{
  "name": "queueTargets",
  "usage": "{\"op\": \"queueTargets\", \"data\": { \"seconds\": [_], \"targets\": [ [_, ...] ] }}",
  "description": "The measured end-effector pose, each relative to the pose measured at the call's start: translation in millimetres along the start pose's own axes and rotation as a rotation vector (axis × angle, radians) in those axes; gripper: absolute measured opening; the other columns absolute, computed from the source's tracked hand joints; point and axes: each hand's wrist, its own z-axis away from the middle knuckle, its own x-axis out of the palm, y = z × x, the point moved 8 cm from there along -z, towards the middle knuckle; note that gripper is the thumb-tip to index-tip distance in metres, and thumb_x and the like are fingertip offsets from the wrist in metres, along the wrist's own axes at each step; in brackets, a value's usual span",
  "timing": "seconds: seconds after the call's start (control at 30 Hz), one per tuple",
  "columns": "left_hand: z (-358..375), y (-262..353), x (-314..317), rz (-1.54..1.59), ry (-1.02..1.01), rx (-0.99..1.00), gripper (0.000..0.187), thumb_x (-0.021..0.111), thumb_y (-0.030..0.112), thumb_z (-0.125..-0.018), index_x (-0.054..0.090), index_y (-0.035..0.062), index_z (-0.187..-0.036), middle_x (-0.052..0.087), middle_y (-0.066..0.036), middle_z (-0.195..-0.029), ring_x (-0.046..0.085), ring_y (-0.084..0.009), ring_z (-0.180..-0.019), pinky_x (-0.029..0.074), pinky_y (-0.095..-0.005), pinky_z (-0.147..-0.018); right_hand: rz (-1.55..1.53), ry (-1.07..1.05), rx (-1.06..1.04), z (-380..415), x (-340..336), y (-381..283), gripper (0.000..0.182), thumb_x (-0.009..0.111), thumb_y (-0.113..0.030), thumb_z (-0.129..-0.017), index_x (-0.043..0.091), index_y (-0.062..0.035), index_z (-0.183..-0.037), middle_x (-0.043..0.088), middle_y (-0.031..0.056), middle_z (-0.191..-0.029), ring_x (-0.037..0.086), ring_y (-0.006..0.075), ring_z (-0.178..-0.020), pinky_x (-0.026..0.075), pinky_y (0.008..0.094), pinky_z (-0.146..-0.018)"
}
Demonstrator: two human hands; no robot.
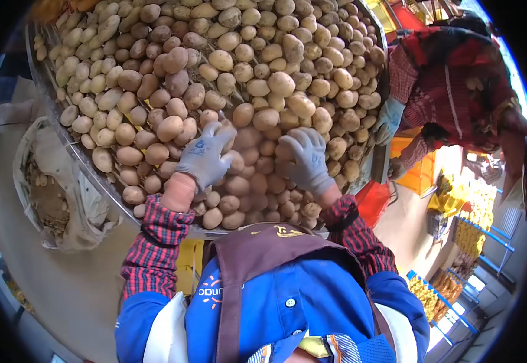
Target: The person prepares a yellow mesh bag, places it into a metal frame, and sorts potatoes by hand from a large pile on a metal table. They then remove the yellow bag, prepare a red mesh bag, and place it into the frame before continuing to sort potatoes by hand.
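A large metal-rimmed table (pixel 103 192) holds a thick heap of potatoes (pixel 281 84), some pale yellow, others reddish brown. My left hand (pixel 206 155), in a light grey glove, rests on the heap left of centre, fingers curved over potatoes at its right side. To the right, my right hand (pixel 307 158), gloved the same way, has its fingers bent against a potato near its fingertips. Between the two hands the potatoes look blurred. What lies under my palms is hidden.
At the right edge of the table stands a co-worker (pixel 451 91) in red plaid, a gloved hand at the rim. An orange crate (pixel 413 166) and yellow net bags (pixel 478 209) are at the right. An open white sack (pixel 82 212) sits on the left.
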Motion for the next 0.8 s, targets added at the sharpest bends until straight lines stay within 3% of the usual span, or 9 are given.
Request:
{"op": "queueTargets", "data": {
  "seconds": [0.1, 0.17, 0.23, 0.37, 0.43, 0.6, 0.7, 0.77, 0.8],
  "targets": [
    [3.6, -2.8, -0.3, 0.283, -0.162, 0.127, 0.049, 0.071, 0.024, -0.089, 0.061, 0.0115, -0.135, 0.056, -0.019, -0.139, 0.056, -0.0367, -0.128, 0.048, -0.0439, -0.106, 0.002, -0.039, -0.040, -1.0, -12.5, 3.9, 0.049, 0.080, -0.028, -0.070, 0.064, -0.0153, -0.114, 0.062, 0.0081, -0.118, 0.056, 0.0336, -0.117, 0.042, 0.0480, -0.100],
    [23.5, -7.6, -18.6, 0.369, -0.039, 0.147, 0.054, 0.073, 0.022, -0.088, 0.059, 0.0111, -0.139, 0.056, -0.019, -0.139, 0.056, -0.0362, -0.129, 0.048, -0.0434, -0.106, -0.054, -0.044, -0.014, -2.7, -18.6, 13.1, 0.051, 0.082, -0.029, -0.068, 0.064, -0.0145, -0.113, 0.062, 0.0080, -0.118, 0.057, 0.0335, -0.117, 0.041, 0.0469, -0.101],
    [42.9, -22.8, -70.7, 0.299, 0.433, -0.055, 0.055, 0.074, 0.020, -0.087, 0.059, 0.0099, -0.138, 0.061, -0.019, -0.132, 0.059, -0.0367, -0.125, 0.049, -0.0433, -0.105, -0.123, -0.104, -0.036, -6.6, -24.8, 12.6, 0.041, 0.081, -0.028, -0.073, 0.067, -0.0123, -0.108, 0.066, 0.0074, -0.113, 0.060, 0.0313, -0.111, 0.043, 0.0451, -0.099],
    [20.5, -63.9, -73.9, -0.069, 0.426, -0.178, 0.053, 0.074, 0.022, -0.087, 0.059, 0.0124, -0.137, 0.062, -0.019, -0.129, 0.060, -0.0371, -0.122, 0.050, -0.0449, -0.102, -0.329, -0.007, 0.087, -52.9, -50.7, 23.9, 0.024, 0.077, -0.023, -0.083, 0.069, -0.0075, -0.100, 0.069, 0.0111, -0.100, 0.063, 0.0337, -0.098, 0.049, 0.0420, -0.088],
    [1.4, -56.2, -70.5, -0.169, 0.135, -0.403, 0.050, 0.073, 0.023, -0.087, 0.061, 0.0148, -0.134, 0.060, -0.018, -0.129, 0.059, -0.0377, -0.120, 0.050, -0.0461, -0.101, -0.288, 0.230, 0.024, -98.2, -61.0, 14.7, 0.024, 0.076, -0.021, -0.083, 0.070, -0.0072, -0.101, 0.068, 0.0130, -0.099, 0.063, 0.0341, -0.100, 0.049, 0.0421, -0.089],
    [1.9, -32.6, -54.1, -0.008, 0.194, -0.130, 0.042, 0.066, 0.028, -0.089, 0.064, 0.0163, -0.130, 0.061, -0.021, -0.128, 0.058, -0.0383, -0.123, 0.049, -0.0459, -0.103, 0.170, -0.140, 0.051, -164.8, 31.9, 45.9, 0.045, 0.071, -0.033, -0.083, 0.065, -0.0102, -0.122, 0.060, 0.0183, -0.126, 0.064, 0.0380, -0.108, 0.051, 0.0468, -0.094],
    [0.2, -18.3, -20.2, -0.092, 0.187, -0.089, 0.044, 0.070, 0.026, -0.087, 0.065, 0.0148, -0.129, 0.062, -0.019, -0.128, 0.059, -0.0387, -0.119, 0.049, -0.0447, -0.103, 0.189, -0.376, 0.112, -185.2, 33.2, 42.2, 0.047, 0.070, -0.033, -0.081, 0.066, -0.0099, -0.122, 0.059, 0.0201, -0.129, 0.063, 0.0381, -0.114, 0.052, 0.0462, -0.096],
    [1.9, -20.4, -21.1, 0.034, 0.147, -0.186, 0.042, 0.066, 0.027, -0.093, 0.063, 0.0104, -0.131, 0.065, -0.017, -0.129, 0.063, -0.0344, -0.118, 0.051, -0.0415, -0.101, 0.183, -0.492, 0.096, -195.1, 30.3, 38.9, 0.053, 0.069, -0.032, -0.080, 0.063, -0.0077, -0.126, 0.059, 0.0219, -0.129, 0.062, 0.0396, -0.118, 0.053, 0.0467, -0.095],
    [4.8, -31.9, -12.4, 0.404, 0.181, -0.188, 0.039, 0.063, 0.028, -0.097, 0.063, 0.0065, -0.130, 0.063, -0.015, -0.132, 0.062, -0.0307, -0.120, 0.051, -0.0405, -0.100, 0.158, -0.483, 0.071, -193.9, 32.5, 36.9, 0.054, 0.071, -0.029, -0.079, 0.061, -0.0074, -0.128, 0.059, 0.0233, -0.129, 0.063, 0.0402, -0.117, 0.053, 0.0470, -0.095]
  ]
}}
